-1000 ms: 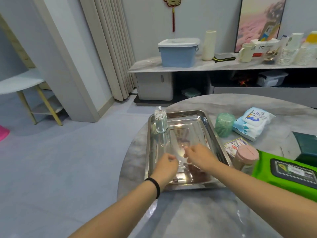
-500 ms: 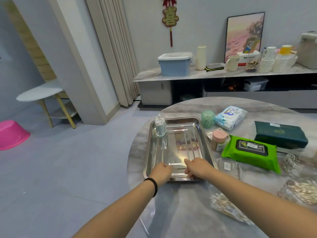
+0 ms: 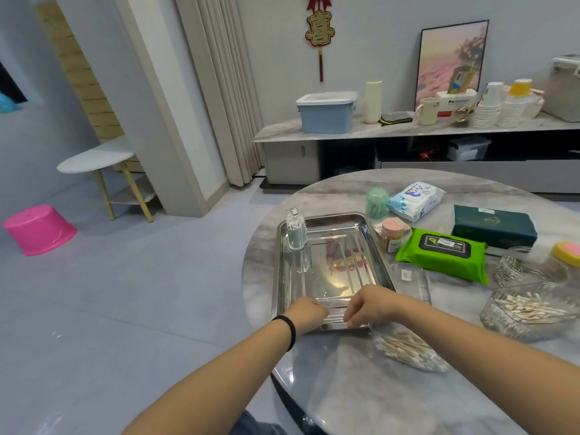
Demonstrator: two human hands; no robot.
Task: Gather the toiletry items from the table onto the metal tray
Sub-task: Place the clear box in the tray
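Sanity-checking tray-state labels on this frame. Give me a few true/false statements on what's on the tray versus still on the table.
1. A clear swab holder stands upright in the far left corner of the metal tray. True.
2. The green wipes pack lies inside the tray. False: it lies on the table, right of the tray.
3. Both hands, left and right, are at the tray's near edge. True.
4. The bag of cotton swabs is on the tray. False: it lies on the table, by the tray's near right corner.
5. The pink-lidded jar stands on the table. True.
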